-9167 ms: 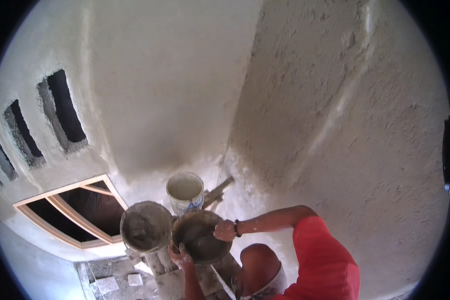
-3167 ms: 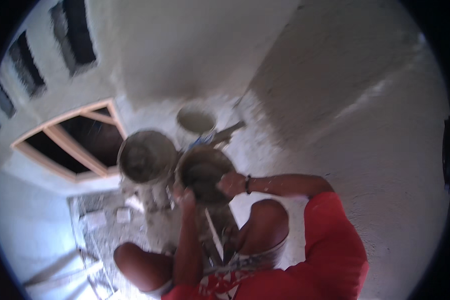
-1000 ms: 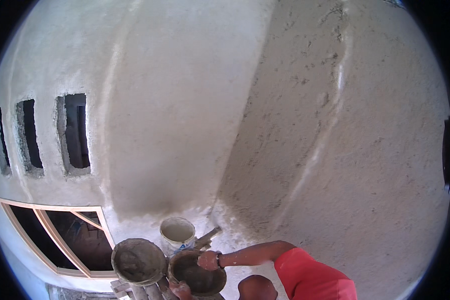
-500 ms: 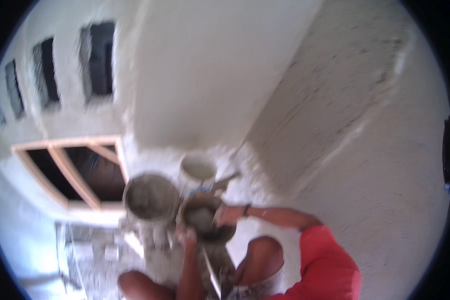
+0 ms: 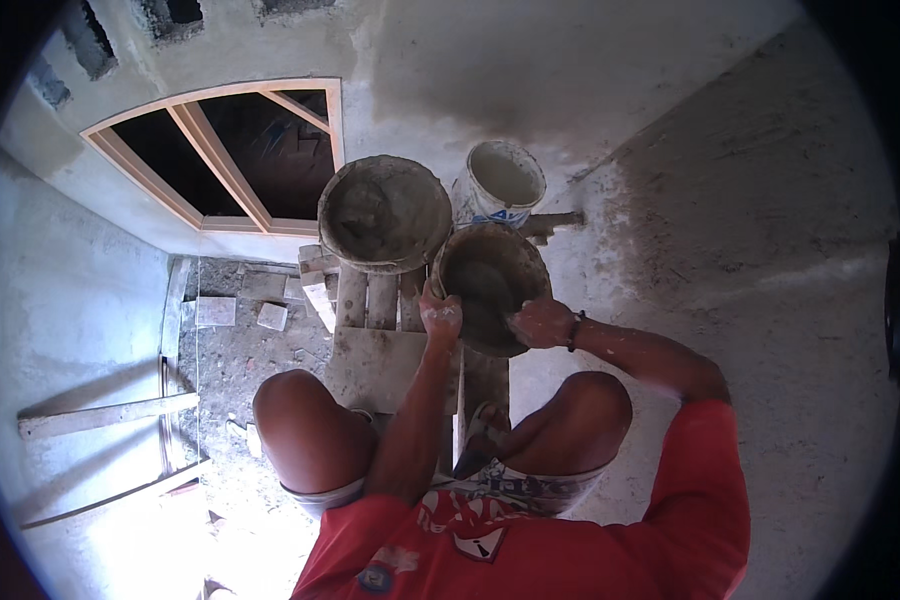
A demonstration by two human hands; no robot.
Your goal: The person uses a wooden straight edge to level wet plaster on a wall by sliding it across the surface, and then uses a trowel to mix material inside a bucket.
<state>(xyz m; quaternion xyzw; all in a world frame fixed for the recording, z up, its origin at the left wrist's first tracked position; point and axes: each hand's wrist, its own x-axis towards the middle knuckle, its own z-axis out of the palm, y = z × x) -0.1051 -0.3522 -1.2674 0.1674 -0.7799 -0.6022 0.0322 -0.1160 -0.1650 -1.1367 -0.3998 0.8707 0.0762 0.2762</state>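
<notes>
A dark, mortar-smeared bucket point(image 5: 497, 250) stands tilted before me with wet grey mortar point(image 5: 475, 285) inside. My left hand point(image 5: 442, 314) is closed on its left rim. Over the right rim reaches my right hand point(image 5: 543, 323), its curled fingertips down inside the bucket by the mortar. Whatever those fingers hold is hidden. A wider tub point(image 5: 385, 262) of grey mortar stands just beyond, to the left. Behind the bucket is a white pail point(image 5: 510, 212) with a grey-coated inside.
Wooden planks point(image 5: 380, 365) lie beneath the bucket and tub, between my bent knees. A wood-framed opening point(image 5: 260, 225) is in the far left wall. Broken blocks point(image 5: 216, 311) lie on the rough floor below. Plastered wall point(image 5: 730, 220) rises on the right.
My view has tipped downward, so the buckets and hands appear higher in the picture and my red shirt shows. Both hands remain at the same bucket.
</notes>
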